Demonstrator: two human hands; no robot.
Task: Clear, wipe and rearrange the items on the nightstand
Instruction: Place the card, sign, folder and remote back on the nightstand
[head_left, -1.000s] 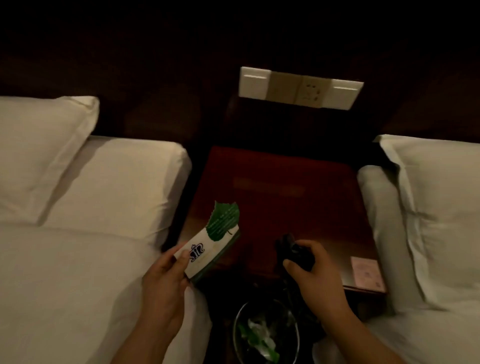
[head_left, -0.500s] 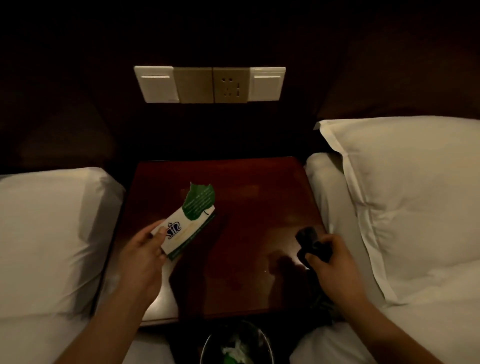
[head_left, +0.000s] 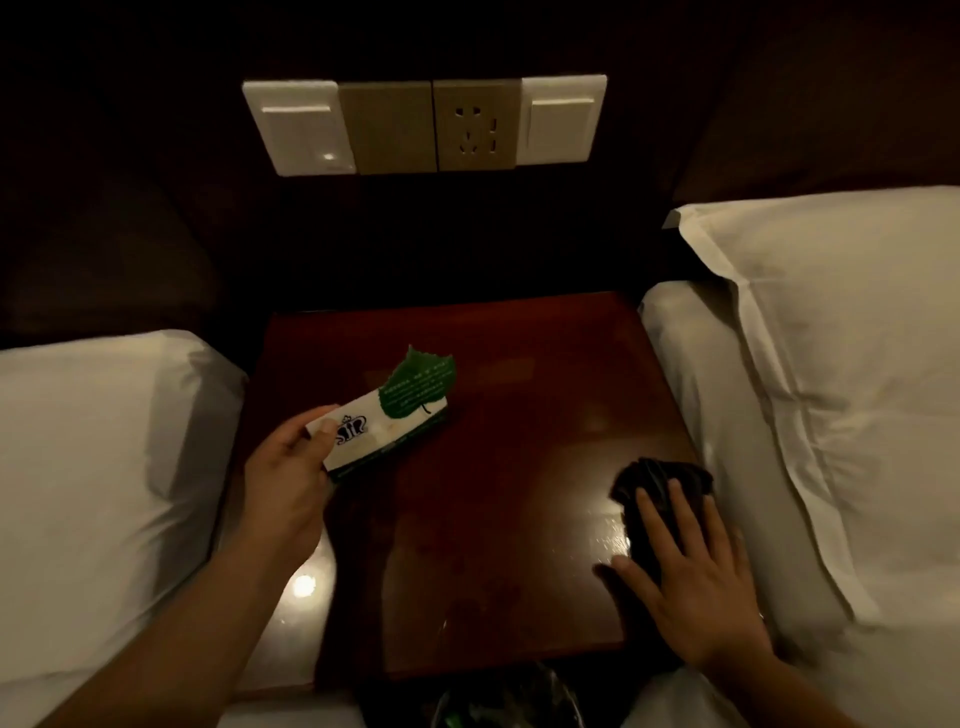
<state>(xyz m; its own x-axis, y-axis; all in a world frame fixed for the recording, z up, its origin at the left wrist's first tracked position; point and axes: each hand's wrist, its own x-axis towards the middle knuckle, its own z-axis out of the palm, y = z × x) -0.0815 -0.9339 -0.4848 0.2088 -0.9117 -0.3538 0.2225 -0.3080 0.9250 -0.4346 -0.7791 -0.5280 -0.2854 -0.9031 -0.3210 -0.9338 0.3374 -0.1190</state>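
Nightstand (head_left: 493, 519) of dark, glossy red-brown wood, seen from above, stands between two white beds (head_left: 104, 467). The main risk, as I judge it, is an uneven wipe. The right hand (head_left: 696, 587), fingers spread flat, presses a small, bunched dark cloth (head_left: 660, 478) onto the top near its right edge, and so small a cloth could miss corners or leave smears on the shiny surface. The left hand (head_left: 283, 483) pinches a white and green pack (head_left: 387, 421) by one end, thumb on top, over the left half of the top. Whether the pack touches the wood I cannot tell. Gripped only at its end, it could slip, perhaps into the bin (head_left: 467, 699) just below the front edge. A green leaf-shaped tag stands up from the pack's far end.
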